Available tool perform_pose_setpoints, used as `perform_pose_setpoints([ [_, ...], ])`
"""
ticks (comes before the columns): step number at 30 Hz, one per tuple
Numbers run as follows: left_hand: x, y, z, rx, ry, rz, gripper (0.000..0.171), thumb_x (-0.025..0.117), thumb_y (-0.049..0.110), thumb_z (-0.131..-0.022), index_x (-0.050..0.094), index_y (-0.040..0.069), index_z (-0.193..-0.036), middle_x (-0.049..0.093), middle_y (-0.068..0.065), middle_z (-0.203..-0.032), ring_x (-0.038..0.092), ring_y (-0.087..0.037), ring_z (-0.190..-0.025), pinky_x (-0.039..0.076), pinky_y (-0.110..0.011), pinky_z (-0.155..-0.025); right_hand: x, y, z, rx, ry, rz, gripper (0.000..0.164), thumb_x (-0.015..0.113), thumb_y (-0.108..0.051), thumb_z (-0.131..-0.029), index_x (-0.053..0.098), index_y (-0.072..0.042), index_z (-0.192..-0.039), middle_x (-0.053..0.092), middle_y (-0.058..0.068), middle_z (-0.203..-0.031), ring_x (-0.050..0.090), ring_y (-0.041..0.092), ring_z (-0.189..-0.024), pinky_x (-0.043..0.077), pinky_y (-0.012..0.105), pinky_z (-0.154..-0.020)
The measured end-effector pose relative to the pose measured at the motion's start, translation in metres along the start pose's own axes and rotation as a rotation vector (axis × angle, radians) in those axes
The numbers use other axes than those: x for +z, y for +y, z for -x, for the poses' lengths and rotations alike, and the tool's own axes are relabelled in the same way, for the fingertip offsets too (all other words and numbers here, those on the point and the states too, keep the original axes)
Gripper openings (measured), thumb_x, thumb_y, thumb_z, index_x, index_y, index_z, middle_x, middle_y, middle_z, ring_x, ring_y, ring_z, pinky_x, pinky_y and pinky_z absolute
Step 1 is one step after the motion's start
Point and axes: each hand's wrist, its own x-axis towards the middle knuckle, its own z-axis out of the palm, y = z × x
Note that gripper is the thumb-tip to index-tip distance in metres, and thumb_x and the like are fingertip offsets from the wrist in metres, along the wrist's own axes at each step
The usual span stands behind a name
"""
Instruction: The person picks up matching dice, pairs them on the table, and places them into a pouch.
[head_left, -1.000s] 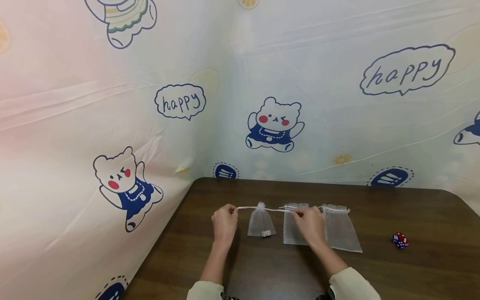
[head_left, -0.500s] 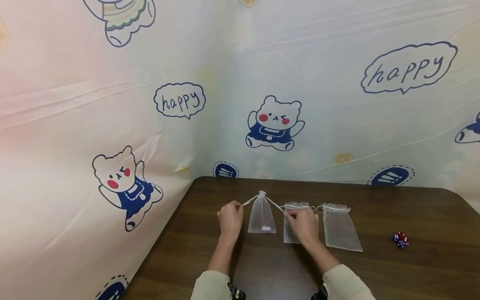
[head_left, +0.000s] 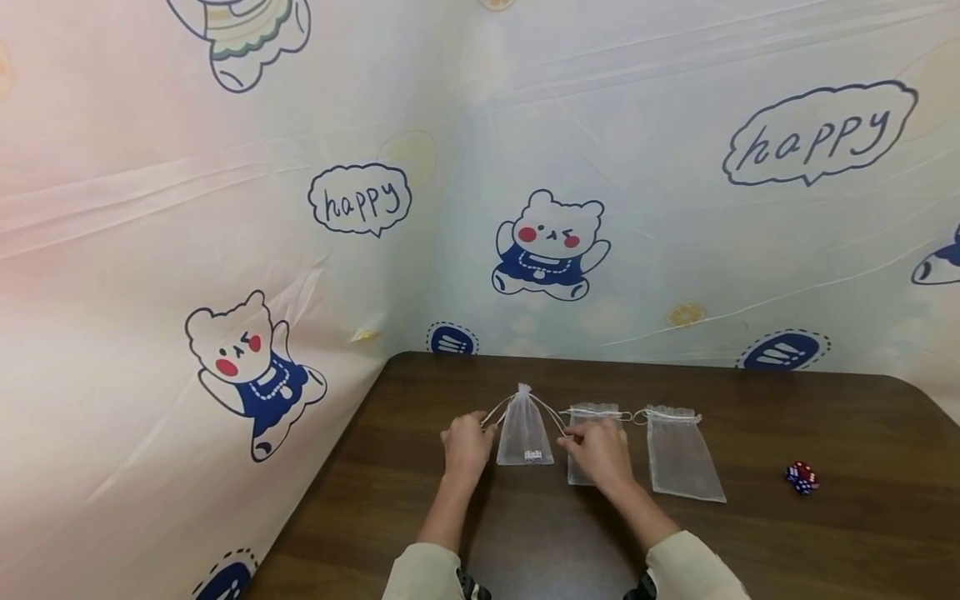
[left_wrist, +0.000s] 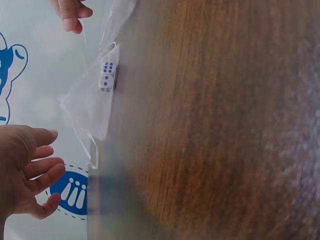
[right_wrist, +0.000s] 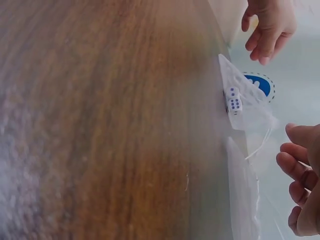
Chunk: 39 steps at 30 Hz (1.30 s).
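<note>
From the head: a small sheer white bag (head_left: 524, 435) on the dark wood table (head_left: 540, 542), between the two hands, with a gathered neck toward the far edge and a pair of white dice (head_left: 533, 457) inside, low down. Thin drawstrings (head_left: 553, 414) slanting down from the neck to both sides, ending near the fingertips. Left hand (head_left: 467, 447) just left of the bag; right hand (head_left: 600, 452) over a second bag (head_left: 579, 468), hiding part of it. Farther right, a third bag (head_left: 682, 457), laid flat, then a little heap of red and blue dice (head_left: 802, 477), well apart. Cream sleeves (head_left: 425, 573) on both forearms. Behind the table, a pale backdrop (head_left: 450, 125) printed with bears and the word "happy".

From the left wrist: left grip wide, with spread fingers and nothing held. Near the fingertips but apart from them, a loop of drawstring. Through the mesh, blue pips on the white dice, side by side. At the top, only the fingers of the right hand.

From the right wrist: right grip loose, with lightly bent fingers, a gap below the thumb and nothing held. Just apart from the fingertips, a drawstring running down from the neck.
</note>
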Motion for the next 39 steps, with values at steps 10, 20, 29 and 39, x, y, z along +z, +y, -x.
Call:
perform_pose_setpoints([
  [10, -0.006, 0.011, -0.002, 0.176, 0.1, 0.011, 0.022, 0.075, 0.013, -0.075, 0.071, 0.003, -0.095, 0.069, -0.01, -0.091, 0.061, -0.028, -0.083, 0.044, -0.043, -0.071, -0.016, 0.004, -0.001, -0.09, 0.189, -0.111, 0.012, 0.077, -0.014, -0.074, 0.075, -0.009, -0.084, 0.068, 0.001, -0.076, 0.053, 0.024, -0.076, 0.038, 0.043, -0.068],
  [20, -0.007, 0.038, -0.001, 0.497, 0.039, -0.101, 0.036, 0.074, 0.015, -0.077, 0.065, 0.004, -0.11, 0.059, -0.012, -0.119, 0.054, -0.027, -0.108, 0.044, -0.042, -0.087, -0.045, 0.017, 0.003, -0.104, 0.358, -0.25, 0.01, 0.076, 0.0, -0.071, 0.073, 0.0, -0.08, 0.059, 0.003, -0.063, 0.043, 0.022, -0.059, 0.035, 0.039, -0.067],
  [29, 0.011, 0.069, 0.003, 0.644, -0.147, -0.258, 0.064, 0.064, 0.031, -0.087, 0.037, 0.013, -0.142, 0.027, -0.009, -0.149, 0.026, -0.022, -0.134, 0.024, -0.038, -0.107, -0.084, 0.027, 0.011, 0.018, 0.437, -0.252, 0.007, 0.072, -0.003, -0.077, 0.073, -0.001, -0.084, 0.063, 0.008, -0.069, 0.044, 0.019, -0.066, 0.029, 0.025, -0.059],
  [39, 0.038, 0.083, 0.013, 0.708, -0.301, -0.282, 0.077, 0.063, 0.037, -0.087, 0.02, 0.016, -0.148, 0.017, -0.009, -0.152, 0.015, -0.021, -0.138, 0.023, -0.039, -0.107, -0.099, 0.032, 0.013, 0.064, 0.484, -0.242, 0.009, 0.074, -0.005, -0.076, 0.073, -0.002, -0.084, 0.064, 0.008, -0.069, 0.044, 0.019, -0.066, 0.028, 0.017, -0.058],
])
